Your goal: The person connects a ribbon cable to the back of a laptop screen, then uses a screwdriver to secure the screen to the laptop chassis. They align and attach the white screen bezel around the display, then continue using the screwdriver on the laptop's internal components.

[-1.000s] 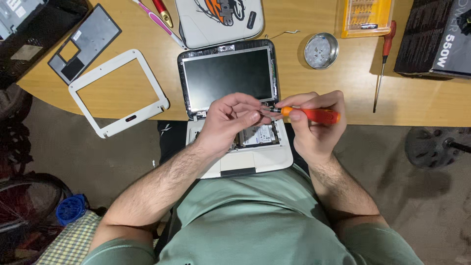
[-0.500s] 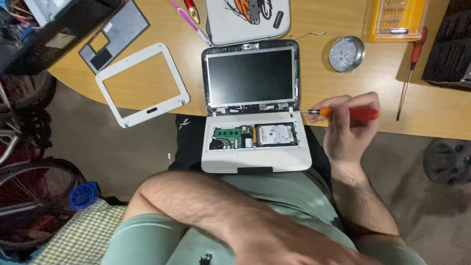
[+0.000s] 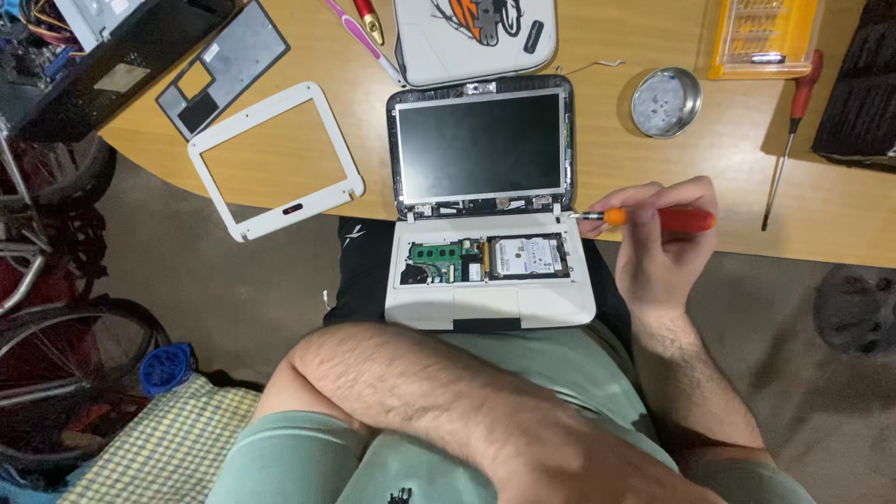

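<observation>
The right hand (image 3: 658,247) pinches a slim screwdriver (image 3: 653,219) with a glossy red-orange handle in closed fingers, beside the white plastic laptop (image 3: 485,201), opened on the lap against the wooden tabletop (image 3: 653,159). The left hand (image 3: 597,471) is mostly cropped; its fingers cannot be told.

This looks like a home repair corner, a hobbyist's electronics bench rather than a shop. A curved wooden desk (image 3: 653,168) carries loose parts: a white screen bezel (image 3: 275,159), a grey cover panel (image 3: 224,70), a round metal dish (image 3: 665,101), a yellow bit case (image 3: 765,35) and a spare red screwdriver (image 3: 789,135). An opened computer chassis (image 3: 84,47) with coloured wiring sits at the desk's far left. Below, a bicycle wheel (image 3: 65,373), probably leaning by the desk, and a checked cloth (image 3: 159,439) point to a lived-in room.
</observation>
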